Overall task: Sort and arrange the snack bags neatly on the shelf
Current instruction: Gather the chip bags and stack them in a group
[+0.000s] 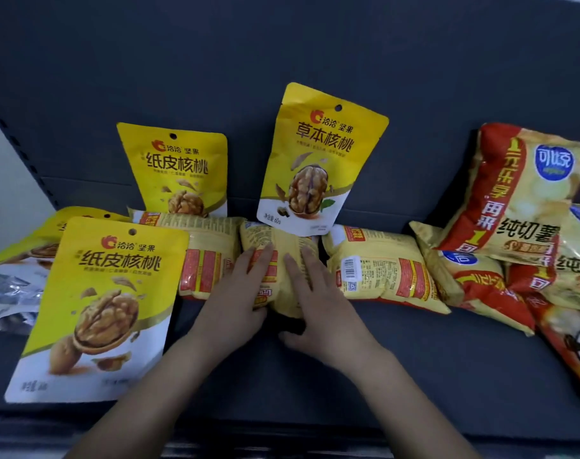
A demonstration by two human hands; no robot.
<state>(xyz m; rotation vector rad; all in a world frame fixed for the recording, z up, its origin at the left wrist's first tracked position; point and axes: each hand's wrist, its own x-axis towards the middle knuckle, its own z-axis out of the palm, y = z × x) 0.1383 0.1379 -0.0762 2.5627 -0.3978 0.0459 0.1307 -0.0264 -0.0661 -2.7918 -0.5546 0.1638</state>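
Observation:
On the dark shelf (398, 359) three yellow snack bags lie back side up in a row. Both hands are on the middle bag (277, 246). My left hand (235, 299) lies flat on its left half, fingers straight. My right hand (315, 303) covers its right half, thumb hooked round the near edge. The left bag (209, 256) and the right bag (381, 270) flank it. Yellow walnut pouches stand behind: one (179, 170) at back left, one (318, 160) leaning at centre. A third pouch (106, 306) stands in front at left.
Red-and-yellow potato chip bags (520, 193) are piled at the right, some overlapping (474, 283). Another walnut pouch (50, 233) and a silver foil bag (7, 296) lie at far left. The shelf's front edge (282, 422) runs below my wrists. The back panel (282, 44) is dark.

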